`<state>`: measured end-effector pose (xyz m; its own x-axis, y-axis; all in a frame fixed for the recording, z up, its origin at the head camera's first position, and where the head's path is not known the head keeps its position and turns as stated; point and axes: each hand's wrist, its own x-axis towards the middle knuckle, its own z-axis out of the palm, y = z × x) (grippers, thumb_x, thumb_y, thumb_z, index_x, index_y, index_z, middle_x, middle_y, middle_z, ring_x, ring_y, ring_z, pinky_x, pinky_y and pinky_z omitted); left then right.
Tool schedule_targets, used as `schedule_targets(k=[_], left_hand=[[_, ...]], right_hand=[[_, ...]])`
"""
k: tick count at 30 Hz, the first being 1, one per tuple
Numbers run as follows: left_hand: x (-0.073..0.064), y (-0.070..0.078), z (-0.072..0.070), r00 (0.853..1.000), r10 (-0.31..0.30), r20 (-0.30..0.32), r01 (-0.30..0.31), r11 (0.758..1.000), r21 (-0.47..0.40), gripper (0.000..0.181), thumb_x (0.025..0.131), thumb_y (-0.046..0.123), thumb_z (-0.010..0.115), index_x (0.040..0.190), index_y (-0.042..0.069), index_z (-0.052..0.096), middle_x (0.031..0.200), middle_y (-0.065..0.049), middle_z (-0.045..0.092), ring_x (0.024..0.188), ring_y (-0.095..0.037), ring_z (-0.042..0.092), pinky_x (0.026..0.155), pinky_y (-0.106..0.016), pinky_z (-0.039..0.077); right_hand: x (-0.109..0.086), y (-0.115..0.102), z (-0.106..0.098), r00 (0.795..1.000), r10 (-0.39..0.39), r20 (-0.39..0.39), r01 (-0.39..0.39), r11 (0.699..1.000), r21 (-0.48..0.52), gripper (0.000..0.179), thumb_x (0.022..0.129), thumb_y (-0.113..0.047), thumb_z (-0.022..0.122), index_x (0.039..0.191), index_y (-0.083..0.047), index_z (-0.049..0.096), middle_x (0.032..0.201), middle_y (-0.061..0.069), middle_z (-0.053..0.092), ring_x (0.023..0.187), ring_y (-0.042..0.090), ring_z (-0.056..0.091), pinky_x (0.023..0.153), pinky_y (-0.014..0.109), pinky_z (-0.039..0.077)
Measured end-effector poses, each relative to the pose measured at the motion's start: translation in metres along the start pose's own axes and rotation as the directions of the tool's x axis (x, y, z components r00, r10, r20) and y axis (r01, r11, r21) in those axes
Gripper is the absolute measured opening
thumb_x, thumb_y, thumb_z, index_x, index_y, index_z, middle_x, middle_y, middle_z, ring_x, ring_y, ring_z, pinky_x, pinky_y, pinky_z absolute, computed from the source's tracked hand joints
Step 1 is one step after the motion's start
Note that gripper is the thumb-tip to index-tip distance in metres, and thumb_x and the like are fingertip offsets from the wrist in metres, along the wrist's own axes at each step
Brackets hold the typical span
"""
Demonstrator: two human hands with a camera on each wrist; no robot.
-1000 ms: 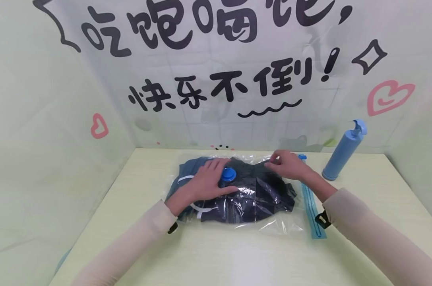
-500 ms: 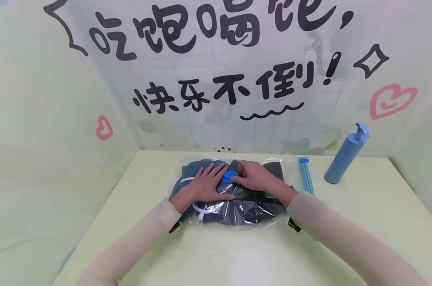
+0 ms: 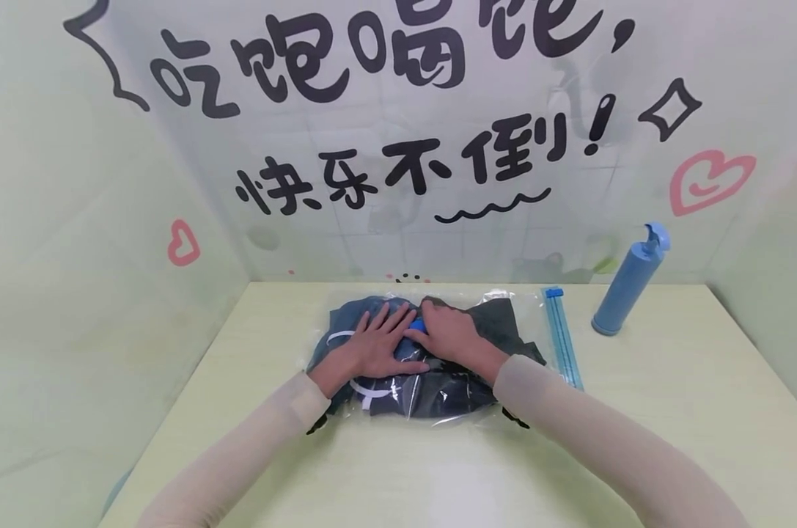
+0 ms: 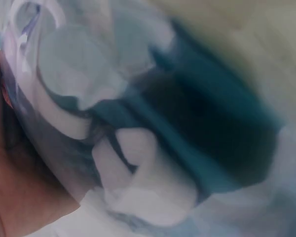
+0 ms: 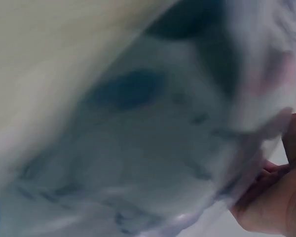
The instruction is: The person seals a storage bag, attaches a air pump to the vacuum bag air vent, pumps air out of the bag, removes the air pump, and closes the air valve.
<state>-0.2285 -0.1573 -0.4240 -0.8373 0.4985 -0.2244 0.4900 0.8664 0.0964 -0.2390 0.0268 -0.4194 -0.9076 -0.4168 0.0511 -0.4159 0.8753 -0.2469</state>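
A clear vacuum storage bag (image 3: 447, 422) packed with dark folded clothes (image 3: 493, 319) lies flat on the table. My left hand (image 3: 375, 348) rests on its left part, fingers spread. Just right of it, my right hand (image 3: 452, 334) grips the round blue valve cap (image 3: 417, 324), thumb and fingers on either side; most of the cap is hidden. In the left wrist view, white straps (image 4: 143, 182) show through the plastic of the bag. The right wrist view is blurred, with bag plastic (image 5: 153, 143) filling most of it and part of the hand at the right edge.
Behind the bag's right end stands a blue hand pump (image 3: 625, 290) on the table (image 3: 398, 477). Along the bag's right edge runs a blue zip strip (image 3: 562, 330) with a slider (image 3: 553, 292) at its far end. A printed cloth (image 3: 398, 242) hangs behind the table.
My right hand has moved left from the bag's far right part to the valve cap and closed round it. My left hand has stayed on the bag.
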Motion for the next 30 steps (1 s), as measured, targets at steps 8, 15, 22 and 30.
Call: schedule_targets(k=[8,15,22,30], left_hand=[[-0.001,0.002,0.002,1.000,-0.002,-0.007,0.002,1.000,0.005,0.105,0.089,0.082,0.045,0.165,0.021,0.005,0.169,-0.001,-0.001,0.152,-0.034,-0.003,0.117,-0.061,0.003],[0.000,0.003,0.004,1.000,-0.009,-0.003,0.009,1.000,0.014,0.106,0.088,0.083,0.045,0.164,0.022,0.003,0.169,0.000,-0.002,0.152,-0.034,-0.004,0.117,-0.061,0.002],[0.002,0.003,0.004,1.000,-0.010,-0.007,0.010,1.000,0.020,0.108,0.088,0.084,0.043,0.164,0.021,0.002,0.169,0.000,-0.002,0.152,-0.033,-0.004,0.117,-0.059,0.002],[0.001,0.002,0.007,1.000,-0.013,0.005,0.013,1.000,-0.003,0.110,0.087,0.084,0.043,0.164,0.016,0.004,0.169,-0.001,-0.003,0.152,-0.033,-0.005,0.117,-0.059,0.001]], right_hand=[[0.003,0.002,0.000,0.993,-0.087,0.078,0.090,0.995,-0.037,0.052,0.106,-0.040,0.056,0.130,0.006,0.050,0.113,0.019,0.063,0.098,0.032,0.067,0.077,0.048,0.056],[0.004,0.006,-0.001,0.980,-0.164,0.116,0.173,0.983,-0.067,0.047,0.107,-0.039,0.053,0.129,0.002,0.050,0.111,0.017,0.061,0.099,0.031,0.066,0.076,0.047,0.056],[0.004,0.012,-0.007,0.950,-0.278,0.144,0.290,0.954,-0.073,0.040,0.108,-0.031,0.053,0.130,0.001,0.048,0.116,0.015,0.054,0.102,0.031,0.060,0.079,0.047,0.055],[0.001,0.010,-0.010,0.918,-0.344,0.196,0.347,0.938,0.021,0.035,0.098,-0.001,0.060,0.131,-0.006,0.048,0.124,0.015,0.041,0.107,0.033,0.052,0.079,0.044,0.055]])
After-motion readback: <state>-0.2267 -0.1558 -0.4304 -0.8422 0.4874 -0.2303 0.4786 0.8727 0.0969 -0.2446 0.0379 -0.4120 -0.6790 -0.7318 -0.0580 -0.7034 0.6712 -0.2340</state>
